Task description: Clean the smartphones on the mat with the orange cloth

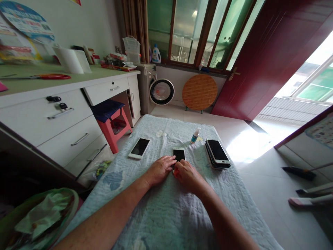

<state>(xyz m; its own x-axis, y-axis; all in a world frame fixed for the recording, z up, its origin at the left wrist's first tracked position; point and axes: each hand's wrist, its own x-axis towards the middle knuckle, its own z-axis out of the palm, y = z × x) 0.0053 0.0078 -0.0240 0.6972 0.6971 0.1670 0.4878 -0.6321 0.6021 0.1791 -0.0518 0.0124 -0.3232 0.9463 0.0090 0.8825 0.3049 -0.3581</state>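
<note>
A white smartphone [179, 154] with a dark screen lies face up on the cloth-covered table, partly hidden under my hands. My left hand [161, 169] rests at its left edge, fingers stretched out and touching the phone. Over its lower right part, my right hand [187, 174] has its fingers curled together. Something reddish shows at those fingertips, too small to name. To the left lies another white smartphone [139, 148]. A stack of phones [218, 152] sits on the right, a white-framed one on top. Beyond the middle phone stands a small spray bottle [195, 135].
A pale blue quilted cloth [161, 222] covers the table. On the left are a white desk [85, 119] with drawers, a red stool [114, 130] and a waste bin [74, 198]. A washing machine [145, 83] with its door open and a round wooden tabletop [199, 92] stand behind.
</note>
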